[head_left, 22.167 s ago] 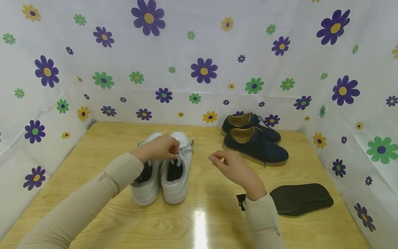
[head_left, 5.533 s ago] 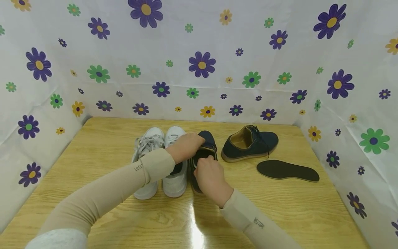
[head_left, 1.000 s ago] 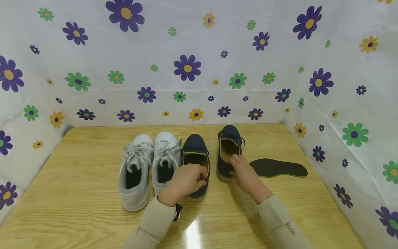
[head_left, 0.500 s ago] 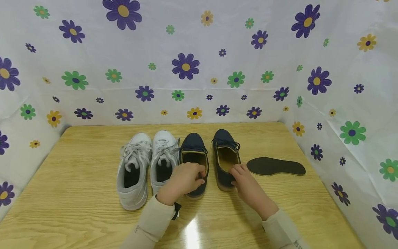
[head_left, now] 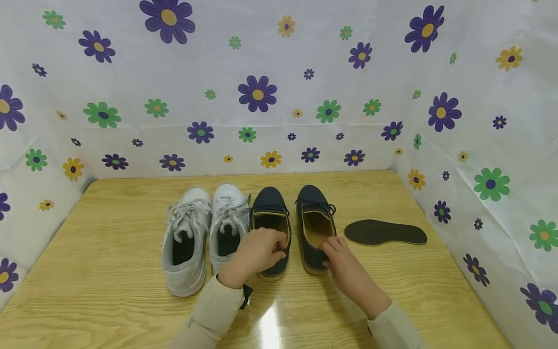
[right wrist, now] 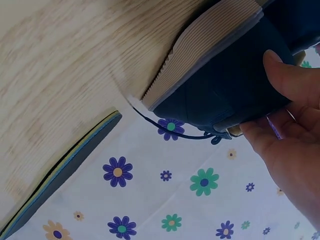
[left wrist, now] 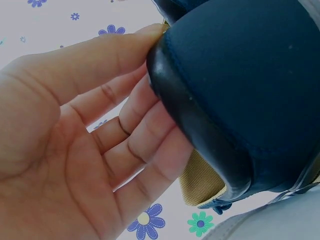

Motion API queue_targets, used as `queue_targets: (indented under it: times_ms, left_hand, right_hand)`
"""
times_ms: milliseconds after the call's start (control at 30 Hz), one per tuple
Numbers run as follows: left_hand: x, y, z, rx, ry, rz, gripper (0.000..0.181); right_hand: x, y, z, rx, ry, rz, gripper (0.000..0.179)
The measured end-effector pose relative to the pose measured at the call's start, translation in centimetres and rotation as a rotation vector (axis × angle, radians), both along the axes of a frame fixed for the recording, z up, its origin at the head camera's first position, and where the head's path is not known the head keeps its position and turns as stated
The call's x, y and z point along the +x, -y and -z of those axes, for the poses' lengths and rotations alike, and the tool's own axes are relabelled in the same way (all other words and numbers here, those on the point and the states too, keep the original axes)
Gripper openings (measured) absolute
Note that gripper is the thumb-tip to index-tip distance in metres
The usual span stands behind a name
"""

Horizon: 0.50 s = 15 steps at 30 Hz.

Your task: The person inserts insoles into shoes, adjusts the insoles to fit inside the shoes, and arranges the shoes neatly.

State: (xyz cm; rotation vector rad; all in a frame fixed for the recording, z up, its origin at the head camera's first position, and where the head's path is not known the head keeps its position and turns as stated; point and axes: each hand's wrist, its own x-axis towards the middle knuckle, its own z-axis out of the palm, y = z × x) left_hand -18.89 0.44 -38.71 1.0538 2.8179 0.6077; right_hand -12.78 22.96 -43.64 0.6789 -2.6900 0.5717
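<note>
Two navy lace-up shoes stand side by side in the head view, toes pointing away. At the left navy shoe (head_left: pixel 268 198), my left hand (head_left: pixel 253 254) grips the heel collar; the left wrist view shows the thumb outside the dark padded rim (left wrist: pixel 172 85) and fingers inside. My right hand (head_left: pixel 350 274) pinches the heel collar of the right navy shoe (head_left: pixel 308 195), with a tan lining visible inside. In the right wrist view, this shoe's ribbed pale sole (right wrist: pixel 205 50) rests by the wood, and a loose lace (right wrist: pixel 170 132) hangs out.
A pair of white sneakers stands close on the left: the left sneaker (head_left: pixel 185 281) and right sneaker (head_left: pixel 227 193). One dark insole (head_left: pixel 383 232) lies right of the navy shoes. Flower-printed white cloth (head_left: pixel 196 87) surrounds the wooden tabletop (head_left: pixel 109 271) at back and sides.
My right hand has drawn the right navy shoe nearer, level with the left one; seconds ago it pointed right. Earliest, both navy shoes stood at back right and two insoles lay overlapped.
</note>
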Motion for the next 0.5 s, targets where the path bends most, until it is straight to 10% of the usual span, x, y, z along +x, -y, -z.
queue_targets:
  times_ms: [500]
  left_hand:
    - [0.14,-0.10,-0.20,-0.008,0.013,-0.009,0.015]
  right_hand:
    - [0.38,-0.02,0.11,-0.038,0.023,0.003,0.036]
